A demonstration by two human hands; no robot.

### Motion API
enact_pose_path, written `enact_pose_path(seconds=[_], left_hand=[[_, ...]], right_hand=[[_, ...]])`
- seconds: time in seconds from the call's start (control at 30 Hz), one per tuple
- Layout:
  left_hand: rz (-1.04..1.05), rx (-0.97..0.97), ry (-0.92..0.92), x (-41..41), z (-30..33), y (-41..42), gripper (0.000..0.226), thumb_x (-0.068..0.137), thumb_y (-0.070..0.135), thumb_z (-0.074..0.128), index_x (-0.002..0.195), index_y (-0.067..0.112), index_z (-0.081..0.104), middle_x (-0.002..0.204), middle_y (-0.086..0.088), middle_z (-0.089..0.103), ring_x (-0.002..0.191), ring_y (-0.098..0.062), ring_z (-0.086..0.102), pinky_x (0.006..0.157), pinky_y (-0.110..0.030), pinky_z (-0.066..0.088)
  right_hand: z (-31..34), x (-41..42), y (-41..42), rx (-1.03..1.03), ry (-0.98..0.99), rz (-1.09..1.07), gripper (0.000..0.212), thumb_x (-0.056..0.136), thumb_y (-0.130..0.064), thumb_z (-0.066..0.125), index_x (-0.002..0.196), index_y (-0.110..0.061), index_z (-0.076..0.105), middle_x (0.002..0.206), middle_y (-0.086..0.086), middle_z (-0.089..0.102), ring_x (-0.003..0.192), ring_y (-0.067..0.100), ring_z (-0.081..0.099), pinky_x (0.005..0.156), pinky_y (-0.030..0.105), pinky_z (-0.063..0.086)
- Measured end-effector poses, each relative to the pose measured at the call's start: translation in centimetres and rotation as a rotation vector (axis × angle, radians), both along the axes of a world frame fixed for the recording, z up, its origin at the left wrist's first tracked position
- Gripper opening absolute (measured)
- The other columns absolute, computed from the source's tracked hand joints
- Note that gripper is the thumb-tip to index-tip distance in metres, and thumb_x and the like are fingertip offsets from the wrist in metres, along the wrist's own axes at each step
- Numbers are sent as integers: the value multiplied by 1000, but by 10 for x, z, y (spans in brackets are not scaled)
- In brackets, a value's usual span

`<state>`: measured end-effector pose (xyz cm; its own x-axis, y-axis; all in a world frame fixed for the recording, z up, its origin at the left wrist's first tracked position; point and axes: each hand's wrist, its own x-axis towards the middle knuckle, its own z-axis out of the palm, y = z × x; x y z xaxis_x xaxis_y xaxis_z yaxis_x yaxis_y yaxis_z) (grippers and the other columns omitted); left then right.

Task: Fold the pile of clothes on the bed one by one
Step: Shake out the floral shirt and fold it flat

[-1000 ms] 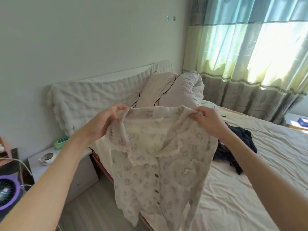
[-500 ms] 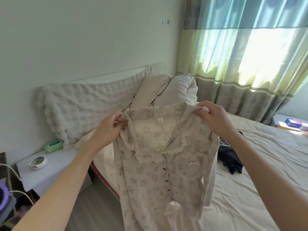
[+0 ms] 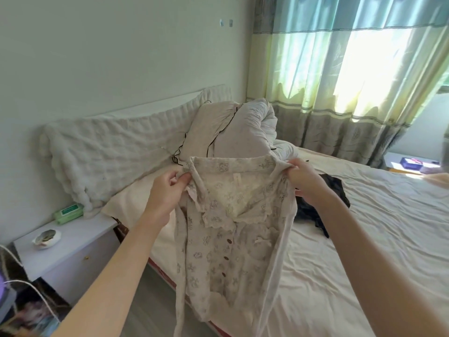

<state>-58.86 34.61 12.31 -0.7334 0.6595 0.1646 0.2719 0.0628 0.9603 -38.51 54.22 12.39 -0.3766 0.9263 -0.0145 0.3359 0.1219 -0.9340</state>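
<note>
A: Blouse (image 3: 226,242), centre frame. Thin, semi-sheer pale beige cloth, small grey floral print, scalloped lace collar, a row of dark buttons down the front. Small label inside the neck.

B: How is it held?

A: Hung up in the air over the near edge of the bed (image 3: 364,251). Left hand (image 3: 167,190) pinches the left shoulder seam between thumb and curled fingers; right hand (image 3: 303,181) grips the right shoulder the same way. Hands well apart, collar stretched between them. The body hangs limp, sleeves trailing down toward the lower edge of the frame.

B: Bed surface?

A: Cream sheet, finely creased. A crumpled dark garment (image 3: 323,203) lies on it just behind the right wrist, centre right. Two soft pillows (image 3: 233,132) are propped at the head, one with dark piping. A ridged, fluffy white cover (image 3: 109,156) drapes the headboard, left of centre.

B: Anything else?

A: White nightstand (image 3: 73,249), lower left, smooth top; a green packet (image 3: 69,212) and a small round dish (image 3: 46,238) sit on it. Striped curtains (image 3: 340,69) in blue, yellow and grey, upper right, backlit.
</note>
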Motion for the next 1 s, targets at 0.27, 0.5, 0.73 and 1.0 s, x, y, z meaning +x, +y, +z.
enact_pose_path(seconds=[0.27, 0.5, 0.73, 1.0], left_hand=[[-69, -131, 552, -10, 10, -15, 7, 90, 29, 60, 89, 23, 65, 82, 0, 67, 81, -24, 62, 70, -28, 45], [-66, 110, 558, -7, 26, -46, 19, 84, 24, 67, 81, 43, 63, 75, 30, 65, 67, 8, 59, 57, -4, 39], [-16, 169, 554, -25, 54, -6, 14, 71, 46, 66, 74, 33, 61, 66, 22, 64, 65, 11, 56, 59, -4, 39], [-34, 116, 485, -97, 26, 89, 21, 74, 46, 65, 82, 27, 65, 78, 17, 64, 68, 9, 58, 61, -6, 42]], right_hand=[[7, 16, -8, 121, 94, -22, 14, 91, -15, 54, 86, -20, 67, 81, 4, 62, 73, 16, 54, 68, 30, 44], [21, 57, -44, 563, 134, 64, 18, 86, -22, 68, 94, -38, 71, 80, -37, 65, 82, -10, 61, 77, 10, 45], [40, 36, -24, 764, 126, -88, 13, 88, -23, 66, 99, -22, 73, 76, -24, 63, 71, 5, 60, 67, 24, 47], [17, -50, 75, 813, -65, -141, 14, 91, -27, 60, 99, -21, 70, 77, -19, 58, 74, 8, 54, 69, 28, 39]])
